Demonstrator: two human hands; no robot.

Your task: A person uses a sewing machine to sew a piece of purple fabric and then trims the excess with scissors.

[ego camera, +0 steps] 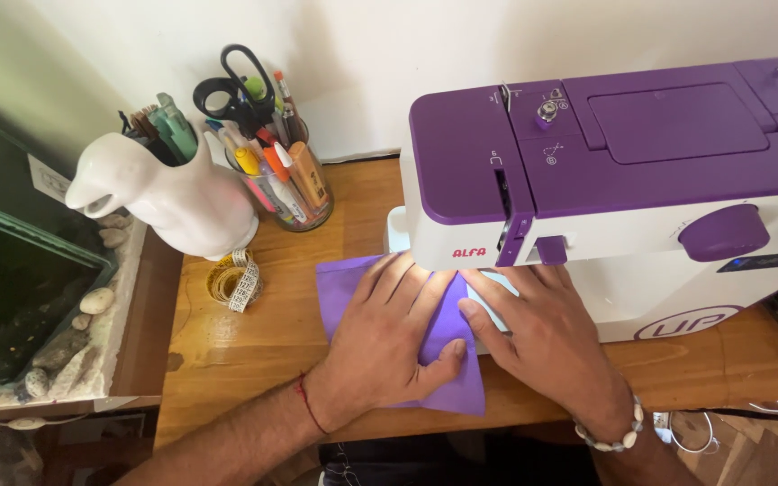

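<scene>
Head view. Left hand [389,337] lies palm down, fingers spread flat, on a purple fabric piece [447,378]; the thumb points right toward the other hand. A red thread band circles the left wrist, and the forearm enters from the lower left. Right hand [542,328] also lies flat and open, fingers extended toward the machine's needle area, forefinger pressing the fabric's fold; a shell bracelet [610,436] sits on that wrist. Neither hand grips anything; both press down.

The fabric lies near the front edge of the wooden worktop [254,342], its far end under the head of the purple and white sewing machine [605,171], which occupies the right half.

Toward the back left corner: a white jug [177,202] of pens, a clear pot [285,184] with scissors and markers, and a coiled measuring tape [234,281].
</scene>
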